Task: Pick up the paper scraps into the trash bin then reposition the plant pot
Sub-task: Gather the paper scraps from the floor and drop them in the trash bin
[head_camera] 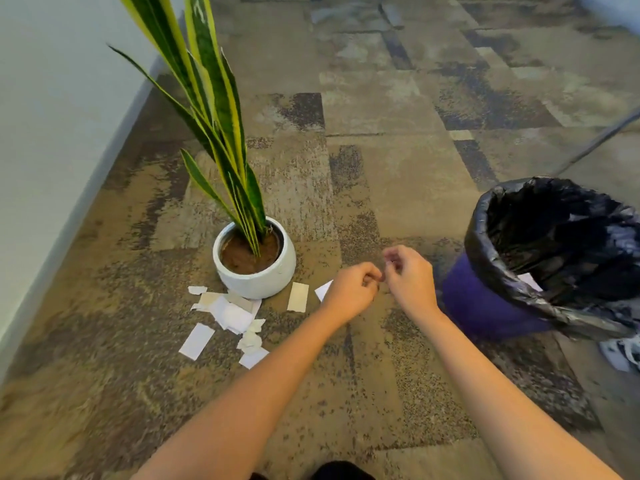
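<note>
A white round plant pot (256,268) with a tall green and yellow snake plant (214,109) stands on the carpet near the left wall. Several white and beige paper scraps (228,315) lie in front of the pot; one beige piece (298,296) and a white corner (324,289) lie to its right. A purple trash bin (485,303) with a black liner (554,237) stands at the right, a scrap (530,280) inside. My left hand (353,289) and my right hand (412,275) are curled close together between pot and bin, fingertips nearly touching. Neither visibly holds paper.
A pale wall with a baseboard (69,216) runs along the left. Patterned brown carpet (381,150) stretches ahead. A thin dark rod (602,140) slants at the upper right. A white and dark object (620,355) lies by the bin's base.
</note>
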The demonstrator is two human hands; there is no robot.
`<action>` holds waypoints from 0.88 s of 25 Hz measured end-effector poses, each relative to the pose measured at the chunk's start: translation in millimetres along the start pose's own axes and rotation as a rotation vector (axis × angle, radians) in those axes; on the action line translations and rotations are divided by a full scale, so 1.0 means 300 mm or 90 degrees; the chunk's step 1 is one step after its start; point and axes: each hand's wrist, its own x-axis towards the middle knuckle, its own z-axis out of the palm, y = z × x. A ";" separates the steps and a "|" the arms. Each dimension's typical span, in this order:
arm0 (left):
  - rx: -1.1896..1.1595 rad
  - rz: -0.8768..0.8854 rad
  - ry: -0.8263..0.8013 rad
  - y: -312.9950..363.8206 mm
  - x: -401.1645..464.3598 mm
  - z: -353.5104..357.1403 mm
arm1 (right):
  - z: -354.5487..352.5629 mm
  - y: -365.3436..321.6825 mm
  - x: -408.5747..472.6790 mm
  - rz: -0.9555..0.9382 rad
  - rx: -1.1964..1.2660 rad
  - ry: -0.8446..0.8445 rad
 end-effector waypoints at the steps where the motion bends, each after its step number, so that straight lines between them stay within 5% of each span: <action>1: -0.007 -0.027 -0.005 -0.074 -0.031 -0.036 | 0.065 -0.003 -0.019 0.002 -0.004 -0.037; 10: -0.038 -0.273 -0.006 -0.713 -0.270 -0.308 | 0.573 -0.032 -0.171 0.008 -0.096 -0.356; 19: 0.410 -0.327 0.018 -1.034 -0.216 -0.570 | 0.892 -0.121 -0.258 -0.152 -0.283 -0.641; 22: 0.449 -0.299 0.045 -1.046 -0.139 -0.610 | 0.937 -0.132 -0.275 -0.162 -0.330 -0.699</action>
